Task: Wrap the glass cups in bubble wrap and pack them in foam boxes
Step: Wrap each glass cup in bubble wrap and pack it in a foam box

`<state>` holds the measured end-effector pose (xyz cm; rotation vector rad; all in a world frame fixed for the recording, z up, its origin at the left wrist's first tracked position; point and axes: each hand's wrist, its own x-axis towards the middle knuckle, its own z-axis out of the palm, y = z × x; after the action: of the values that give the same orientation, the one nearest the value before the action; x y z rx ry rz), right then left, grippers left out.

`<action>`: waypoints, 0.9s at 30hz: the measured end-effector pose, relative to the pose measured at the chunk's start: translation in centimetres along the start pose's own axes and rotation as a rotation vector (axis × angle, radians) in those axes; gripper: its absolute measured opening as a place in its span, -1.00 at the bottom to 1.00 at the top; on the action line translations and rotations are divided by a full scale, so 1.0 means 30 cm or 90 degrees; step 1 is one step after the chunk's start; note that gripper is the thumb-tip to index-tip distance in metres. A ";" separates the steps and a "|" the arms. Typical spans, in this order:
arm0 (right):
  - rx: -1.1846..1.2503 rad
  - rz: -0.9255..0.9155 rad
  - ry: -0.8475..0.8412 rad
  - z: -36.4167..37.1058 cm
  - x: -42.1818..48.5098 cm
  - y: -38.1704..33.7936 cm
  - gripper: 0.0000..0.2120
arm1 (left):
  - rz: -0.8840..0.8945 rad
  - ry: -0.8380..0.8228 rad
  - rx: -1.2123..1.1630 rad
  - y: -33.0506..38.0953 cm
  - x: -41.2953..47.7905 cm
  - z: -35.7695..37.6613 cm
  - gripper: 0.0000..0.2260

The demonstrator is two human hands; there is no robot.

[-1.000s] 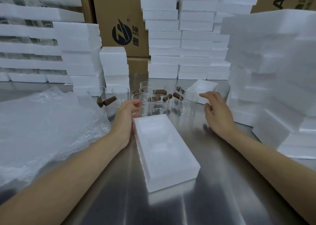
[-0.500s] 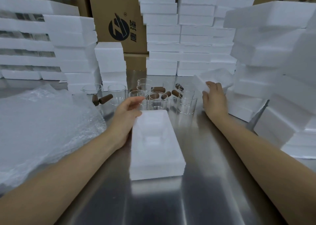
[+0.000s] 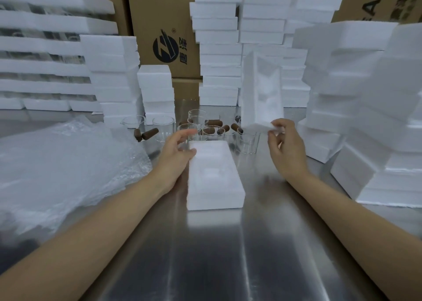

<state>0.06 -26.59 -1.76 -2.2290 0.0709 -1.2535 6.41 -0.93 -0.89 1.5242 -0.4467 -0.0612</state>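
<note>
Glossy steel table point(image 3: 205, 255), cardboard cartons point(image 3: 148, 15) behind.

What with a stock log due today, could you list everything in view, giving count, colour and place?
flat foam box: one, white, table centre
raised foam box: one, white, held on end above the cups
glass cups: roughly eight, clear, behind the flat foam box
brown cylinders: several, brown, lying among the cups
bubble wrap: one pile, clear, table's left side
foam stacks: many, white, along the back, left and right
cartons: brown, behind the stacks, count unclear
table: one, silver metal
left hand: fingers relaxed, touching the flat foam box's left edge
right hand: pinches the raised foam box's lower end
</note>
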 end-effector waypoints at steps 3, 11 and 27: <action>0.002 -0.045 0.024 -0.066 -0.059 -0.053 -0.80 | 0.148 0.070 0.157 0.017 -0.020 -0.009 -0.76; -0.064 -0.412 0.008 -0.213 0.007 -0.179 -0.80 | 0.320 0.223 0.946 0.148 -0.063 -0.176 -0.85; 0.158 -0.407 -0.275 -0.166 -0.111 -0.357 -0.81 | -0.208 0.173 1.101 0.156 -0.055 -0.262 -0.80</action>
<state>-8.19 -18.90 3.07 -2.3152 -0.9720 -0.9627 6.29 7.32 3.38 3.2308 0.1106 0.3762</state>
